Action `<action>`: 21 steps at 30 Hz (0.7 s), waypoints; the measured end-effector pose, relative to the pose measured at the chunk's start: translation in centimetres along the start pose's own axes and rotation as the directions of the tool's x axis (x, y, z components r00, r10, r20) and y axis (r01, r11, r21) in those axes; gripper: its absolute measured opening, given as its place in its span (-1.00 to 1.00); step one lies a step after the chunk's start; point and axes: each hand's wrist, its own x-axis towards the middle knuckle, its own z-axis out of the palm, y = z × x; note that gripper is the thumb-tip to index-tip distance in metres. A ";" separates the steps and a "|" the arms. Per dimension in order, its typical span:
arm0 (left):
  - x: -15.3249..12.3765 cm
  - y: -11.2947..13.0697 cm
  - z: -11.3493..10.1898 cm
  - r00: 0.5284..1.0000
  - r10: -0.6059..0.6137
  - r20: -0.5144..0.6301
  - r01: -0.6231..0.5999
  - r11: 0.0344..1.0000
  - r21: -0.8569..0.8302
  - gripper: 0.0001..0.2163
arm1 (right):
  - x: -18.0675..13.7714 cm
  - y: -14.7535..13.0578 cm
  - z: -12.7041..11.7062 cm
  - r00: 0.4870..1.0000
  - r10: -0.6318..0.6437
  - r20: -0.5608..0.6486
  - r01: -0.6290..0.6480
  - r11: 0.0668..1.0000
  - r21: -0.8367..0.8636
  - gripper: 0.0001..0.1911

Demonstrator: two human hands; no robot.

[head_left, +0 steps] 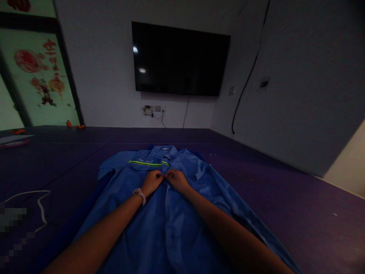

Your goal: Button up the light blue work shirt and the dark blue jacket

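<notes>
A blue work shirt (pixel 151 228) lies spread out, front side up, with its collar pointing away from me. A yellow-green stripe (pixel 145 164) crosses its chest. Both my hands meet at the front opening, just below that stripe. My left hand (pixel 152 180), with a pale scrunchie (pixel 139 195) at the wrist, pinches the shirt's front edge. Close against it, my right hand (pixel 177 179) pinches the same edge from the other side. Whether a button sits between the fingertips is too small and dark to tell.
The floor (pixel 273 205) is purple. A white cable (pixel 42 209) lies at the left, and small orange objects (pixel 80 127) sit near the glass door (pixel 42 76). On the far wall hangs a large television (pixel 179 61). A black cable (pixel 248 76) runs down the right wall.
</notes>
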 end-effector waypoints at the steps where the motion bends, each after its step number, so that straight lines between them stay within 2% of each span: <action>1: 0.0 0.0 0.0 1.000 -0.003 0.000 0.003 1.000 0.000 -0.85 | 0.0 0.0 0.0 1.000 -0.005 -0.002 0.005 1.000 -0.004 -0.84; 9: 0.0 0.0 0.0 1.000 -0.009 -0.004 0.009 1.000 0.004 -0.83 | 0.1 0.3 0.1 0.999 -0.041 -0.030 0.040 0.998 -0.038 -0.83; 17: -0.1 0.3 -0.3 0.999 -0.042 -0.011 0.040 0.988 -0.150 -0.71 | -0.2 0.0 -0.1 0.994 -0.069 -0.088 0.073 0.996 0.045 -0.78; 21: -0.5 0.6 -0.6 0.994 -0.098 0.042 0.105 0.973 -0.206 -0.64 | -0.8 -0.8 -0.5 0.985 -0.100 -0.143 0.100 0.995 -0.011 -0.64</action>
